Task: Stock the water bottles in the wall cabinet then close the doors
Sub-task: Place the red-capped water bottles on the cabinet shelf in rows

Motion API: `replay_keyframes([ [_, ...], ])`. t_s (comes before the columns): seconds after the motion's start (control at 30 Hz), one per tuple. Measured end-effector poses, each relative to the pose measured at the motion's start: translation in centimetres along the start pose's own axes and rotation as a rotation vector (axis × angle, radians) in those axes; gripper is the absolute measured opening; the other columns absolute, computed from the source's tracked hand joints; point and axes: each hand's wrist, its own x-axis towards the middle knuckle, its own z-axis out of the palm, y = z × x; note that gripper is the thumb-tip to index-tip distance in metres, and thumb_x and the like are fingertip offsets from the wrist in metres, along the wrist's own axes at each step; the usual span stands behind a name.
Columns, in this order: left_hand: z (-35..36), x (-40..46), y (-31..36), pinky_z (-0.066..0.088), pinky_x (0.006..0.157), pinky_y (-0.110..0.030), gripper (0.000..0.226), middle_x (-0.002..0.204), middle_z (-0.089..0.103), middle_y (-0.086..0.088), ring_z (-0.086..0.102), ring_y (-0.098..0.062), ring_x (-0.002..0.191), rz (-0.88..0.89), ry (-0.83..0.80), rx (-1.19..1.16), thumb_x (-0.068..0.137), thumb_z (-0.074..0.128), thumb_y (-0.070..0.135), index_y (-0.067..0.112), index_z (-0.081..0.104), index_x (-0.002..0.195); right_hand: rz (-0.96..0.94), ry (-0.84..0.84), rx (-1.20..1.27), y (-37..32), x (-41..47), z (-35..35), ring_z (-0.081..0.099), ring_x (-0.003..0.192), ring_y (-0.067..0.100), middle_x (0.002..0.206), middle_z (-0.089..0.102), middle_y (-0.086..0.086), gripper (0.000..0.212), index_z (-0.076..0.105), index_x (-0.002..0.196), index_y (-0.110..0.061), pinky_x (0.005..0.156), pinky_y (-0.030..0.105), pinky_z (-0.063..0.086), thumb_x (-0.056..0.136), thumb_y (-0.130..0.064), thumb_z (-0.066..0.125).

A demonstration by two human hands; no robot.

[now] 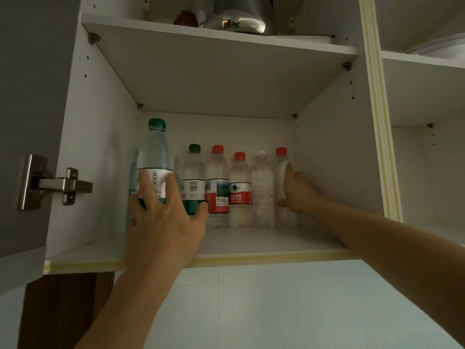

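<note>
Wall cabinet [95, 137] open, seen from below; left door [22, 96] swung out, steel hinge [54, 183] on its inner face.

Lower shelf [251, 239]: row of water bottles standing upright along the back edge, touching or just beside one another. From the left: second green-capped bottle [194, 177], red-capped bottle with red label [217, 185], shorter red-capped bottle [239, 190], white-capped clear bottle [262, 190], red-capped bottle at the right end [281, 172], near the back right corner.

Left hand [163, 222]: fingers spread and wrapped round the lower half of a tall green-capped bottle [156, 152], thumb out to the right against the neighbouring green label. Bottle upright, nearer the front than the row, toward the left side wall. Base hidden behind the hand; seated on the shelf or lifted, cannot tell. Another pale bottle shape just behind it on the left, mostly hidden.

Right hand [298, 192]: fingers straight and together, palm flat against the right flank of the end bottle, thumb low. Pressing contact only, not closed round it.

Upper shelf [226, 36]: shiny metal kettle [241, 16], small dark object beside it, too dim to identify.

Neighbouring compartment [427, 147] to the right, also open. White tiled wall [276, 311] below the cabinet.
</note>
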Motion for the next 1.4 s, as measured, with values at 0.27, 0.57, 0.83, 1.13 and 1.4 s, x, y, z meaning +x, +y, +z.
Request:
replay_keyframes([
  [0.27,-0.1,0.0,0.1,0.036,0.114,-0.057,0.085,0.163,-0.024,-0.001,0.005,-0.039,0.151,-0.004,-0.002,0.009,0.092,0.034,0.072,0.028,0.002,0.158,-0.220,0.093,-0.514,1.7,1.3,1.2,0.006,0.152,0.043,0.163,-0.009,0.027,0.141,-0.012,0.156,0.000,0.119,0.050,0.032,0.068,-0.043,0.090],
  [0.57,0.0,0.1,0.1,0.040,0.109,-0.057,0.082,0.164,-0.015,0.000,0.012,-0.038,0.149,0.000,0.052,-0.009,0.092,0.033,0.072,0.027,0.009,0.156,-0.236,0.120,-0.555,0.9,0.8,0.7,0.007,0.152,0.043,0.161,-0.003,0.029,0.141,-0.009,0.156,0.003,0.108,0.048,0.045,0.066,-0.041,0.091],
  [0.83,-0.3,-0.4,0.3,0.050,0.097,-0.052,0.063,0.163,0.014,-0.003,0.034,-0.034,0.138,0.005,0.147,-0.111,0.098,0.039,0.058,0.019,0.036,0.147,-0.216,0.158,-0.030,-1.4,-1.8,-1.2,0.024,0.141,0.043,0.158,0.015,0.021,0.079,0.029,0.149,-0.004,0.113,0.050,0.037,0.089,-0.029,0.074],
  [1.13,-3.2,-3.1,1.9,0.051,0.083,-0.024,0.025,0.127,0.050,-0.011,0.051,-0.025,0.115,0.137,0.259,-0.328,0.103,0.051,0.028,0.009,0.058,0.119,-0.513,0.241,0.337,-3.2,-13.7,-5.2,0.055,0.112,0.021,0.127,0.056,0.004,0.033,0.061,0.126,-0.013,0.092,0.029,0.044,0.100,-0.032,0.060],
  [1.4,-8.4,-12.1,7.2,0.050,0.068,-0.028,0.018,0.088,0.062,0.002,0.060,-0.012,0.080,0.224,0.150,-0.589,0.106,0.048,0.028,0.017,0.061,0.100,-0.504,0.199,0.499,-1.4,-28.7,-11.2,0.062,0.083,0.007,0.094,0.066,-0.008,0.020,0.069,0.105,-0.017,0.074,0.026,0.052,0.102,-0.031,0.055],
])
